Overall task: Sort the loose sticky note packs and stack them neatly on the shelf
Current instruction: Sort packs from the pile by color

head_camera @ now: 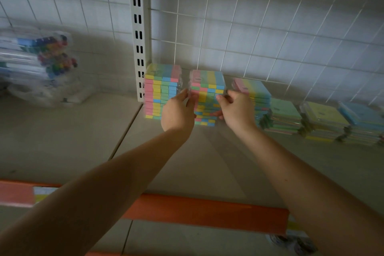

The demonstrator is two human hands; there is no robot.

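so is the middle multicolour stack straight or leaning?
Uneven, not toppled: middle stack stands upright, but its lower packs sit offset from the upper ones. Left hand and right hand grip its sides.

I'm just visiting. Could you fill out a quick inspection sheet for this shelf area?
Surface: beige shelf with orange front strip.
Job's things: middle stack of multicoloured packs, left stack, lower stacks to its right.
Clutter: bagged markers at far left.
Grippers: left hand and right hand grip the middle stack's sides.
Cables: nothing seen.
Surroundings: white wire grid, slotted upright.
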